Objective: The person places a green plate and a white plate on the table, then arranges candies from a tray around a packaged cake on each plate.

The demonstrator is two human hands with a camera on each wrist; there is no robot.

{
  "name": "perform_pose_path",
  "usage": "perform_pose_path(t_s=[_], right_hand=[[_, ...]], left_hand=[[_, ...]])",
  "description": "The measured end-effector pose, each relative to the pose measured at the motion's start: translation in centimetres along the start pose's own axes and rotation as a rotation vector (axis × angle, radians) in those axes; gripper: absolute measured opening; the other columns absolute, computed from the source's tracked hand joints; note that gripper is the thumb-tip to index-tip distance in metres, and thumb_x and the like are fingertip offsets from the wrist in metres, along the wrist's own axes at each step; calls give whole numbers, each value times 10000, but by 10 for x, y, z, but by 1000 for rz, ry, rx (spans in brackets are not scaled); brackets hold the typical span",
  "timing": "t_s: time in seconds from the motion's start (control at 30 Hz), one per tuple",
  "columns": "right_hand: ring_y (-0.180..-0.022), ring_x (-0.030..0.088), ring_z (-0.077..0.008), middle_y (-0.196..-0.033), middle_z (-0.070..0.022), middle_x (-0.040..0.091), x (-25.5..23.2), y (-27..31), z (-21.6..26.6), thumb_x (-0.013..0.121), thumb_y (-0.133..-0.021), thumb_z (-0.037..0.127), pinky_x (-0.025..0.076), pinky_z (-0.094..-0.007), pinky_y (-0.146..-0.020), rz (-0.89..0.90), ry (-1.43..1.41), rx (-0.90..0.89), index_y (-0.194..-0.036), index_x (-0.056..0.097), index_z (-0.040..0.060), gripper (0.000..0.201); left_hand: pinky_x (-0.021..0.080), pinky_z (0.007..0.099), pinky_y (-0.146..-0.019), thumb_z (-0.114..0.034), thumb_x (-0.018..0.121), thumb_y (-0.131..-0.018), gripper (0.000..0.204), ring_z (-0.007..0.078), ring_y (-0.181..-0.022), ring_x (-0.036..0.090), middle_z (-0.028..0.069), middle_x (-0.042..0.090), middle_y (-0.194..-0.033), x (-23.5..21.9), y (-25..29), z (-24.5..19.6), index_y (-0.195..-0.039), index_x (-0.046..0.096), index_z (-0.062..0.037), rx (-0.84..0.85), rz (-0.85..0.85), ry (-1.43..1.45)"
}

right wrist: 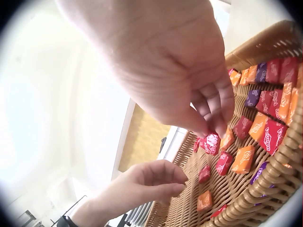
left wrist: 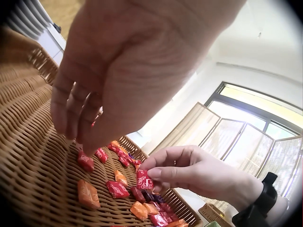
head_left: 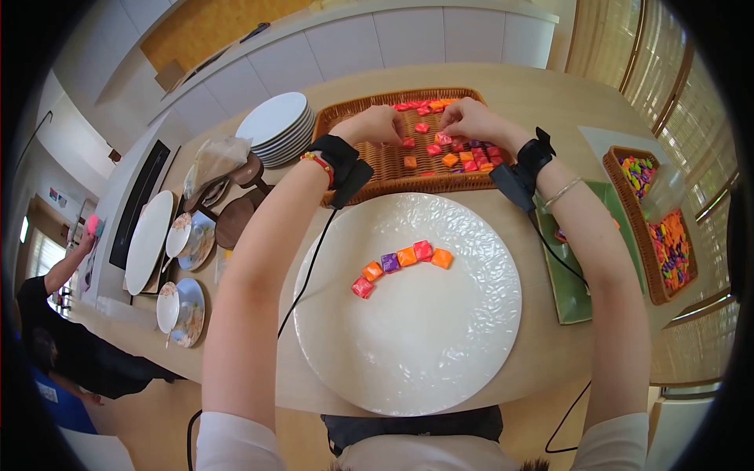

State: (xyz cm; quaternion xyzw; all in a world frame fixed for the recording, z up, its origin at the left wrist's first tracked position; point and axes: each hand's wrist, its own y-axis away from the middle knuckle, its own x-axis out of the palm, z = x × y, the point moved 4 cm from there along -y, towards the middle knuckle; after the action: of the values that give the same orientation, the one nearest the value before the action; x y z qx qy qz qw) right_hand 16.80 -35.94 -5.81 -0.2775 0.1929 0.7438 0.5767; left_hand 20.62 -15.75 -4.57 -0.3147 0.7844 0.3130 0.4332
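Both hands are over a brown wicker basket point(head_left: 416, 184) that holds small wrapped candies in red, orange and purple. My right hand point(head_left: 477, 124) pinches a red wrapped candy point(left wrist: 144, 179) between thumb and fingers, above other candies. My left hand point(head_left: 375, 125) reaches in at the basket's left part, fingers loosely bent, fingertips close to a red candy point(left wrist: 85, 161); no candy shows in its grasp. In front of the basket stands a large round white plate point(head_left: 416, 337). On it several candies, among them a purple one point(head_left: 390, 263), form a curved row.
Stacked white plates point(head_left: 272, 125) stand beside the basket at the left. Cups with saucers point(head_left: 188, 314) and an oval white plate point(head_left: 149, 243) lie further left. On the right are a green tray point(head_left: 572, 302) and a second basket point(head_left: 666, 295) of colourful pieces. Another person point(head_left: 78, 337) stands far left.
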Motion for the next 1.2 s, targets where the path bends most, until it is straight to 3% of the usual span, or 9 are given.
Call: perform_pose_path(t_s=[0.23,0.33,0.43,0.5,0.6,0.83,1.03,1.1,1.2], right_hand=[[-645,676,-146,-793,-104,724,15,-2,-1,701,-852,41,554,-279,-612,97,-19,-36,-964,713,-45,142],[-694,674,-136,-773,-75,691,19,-1,10,693,-872,33,554,-285,-646,121,204,-108,-986,700,-40,136],[-761,689,-180,-850,-106,715,21,-3,5,724,-834,67,561,-320,-706,138,222,-14,-1031,705,-41,224],[-878,693,-229,-957,-126,727,24,0,10,772,-786,112,558,-353,-784,131,363,-205,-1058,711,-30,313],[-966,682,-258,-1025,-138,723,27,3,13,812,-746,144,545,-367,-843,190,400,-230,-1060,710,-25,371],[-930,689,-275,-979,-159,716,32,1,20,818,-743,138,549,-373,-819,211,459,-192,-1055,708,-14,364],[-964,654,-285,-1005,-149,676,33,11,27,782,-778,135,526,-409,-852,94,601,-316,-971,692,7,248],[-901,681,-326,-916,-150,700,31,12,30,749,-782,155,536,-433,-793,-26,602,-423,-919,728,36,182],[-894,683,-323,-901,-150,701,37,11,29,734,-796,187,535,-434,-787,-27,677,-462,-913,726,44,185]], left_hand=[[599,310,-737,-146,789,-805,311,180,-905,699,87,722,-1003,8,-14,2,-1086,699,-48,57,-20,-60],[600,312,-743,-127,816,-779,358,177,-905,697,96,722,-997,11,-17,3,-1107,697,-52,61,18,6],[600,311,-747,-122,828,-768,362,176,-893,697,100,719,-995,14,-22,5,-1098,697,-55,30,14,2],[601,314,-748,-128,838,-758,369,179,-867,700,99,716,-990,16,-24,6,-1089,695,-53,23,7,2],[601,316,-744,-146,854,-737,390,181,-847,701,96,718,-965,19,-25,5,-1079,693,-48,12,-16,12],[600,309,-719,-196,866,-721,371,189,-826,707,107,723,-923,17,-23,5,-1011,709,-25,58,-47,-79],[590,321,-734,-234,858,-733,377,206,-836,711,122,723,-940,9,-11,16,-994,708,-6,40,-56,54],[594,323,-732,-222,852,-742,375,207,-848,713,123,722,-952,8,-6,19,-1020,711,-14,73,-56,101],[600,317,-717,-204,846,-751,376,210,-857,713,113,724,-974,14,0,20,-1049,710,-21,105,-39,21]])
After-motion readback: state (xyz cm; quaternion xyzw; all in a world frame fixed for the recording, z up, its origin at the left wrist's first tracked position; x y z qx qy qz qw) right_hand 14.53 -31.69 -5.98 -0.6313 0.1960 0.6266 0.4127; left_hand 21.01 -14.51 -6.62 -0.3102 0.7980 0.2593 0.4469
